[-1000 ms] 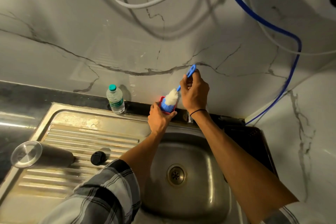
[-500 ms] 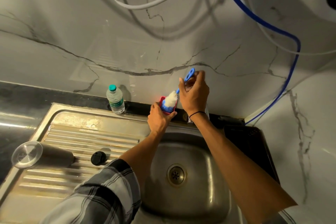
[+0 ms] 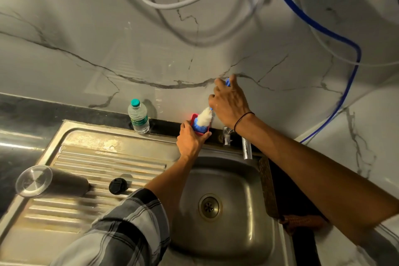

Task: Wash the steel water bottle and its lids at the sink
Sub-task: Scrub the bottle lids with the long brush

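while bottle (image 3: 54, 181) lies (drainboard), hands (image 3: 192, 138) apart

left hand (image 3: 192, 138): curled round a red tub, forearm extended | right hand (image 3: 230, 102): raised, fingers closed on a brush handle, wrist banded

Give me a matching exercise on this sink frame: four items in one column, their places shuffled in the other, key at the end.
Items
1. steel water bottle
2. black lid
3. plastic water bottle
4. bottle brush

Places
A. upright on the counter ledge against the wall
B. bristles down in the red soap dish that the left hand holds, handle in the right hand
C. lying on its side at the left of the drainboard
D. on the drainboard ridges, just right of the lying bottle

Pairs: 1-C, 2-D, 3-A, 4-B
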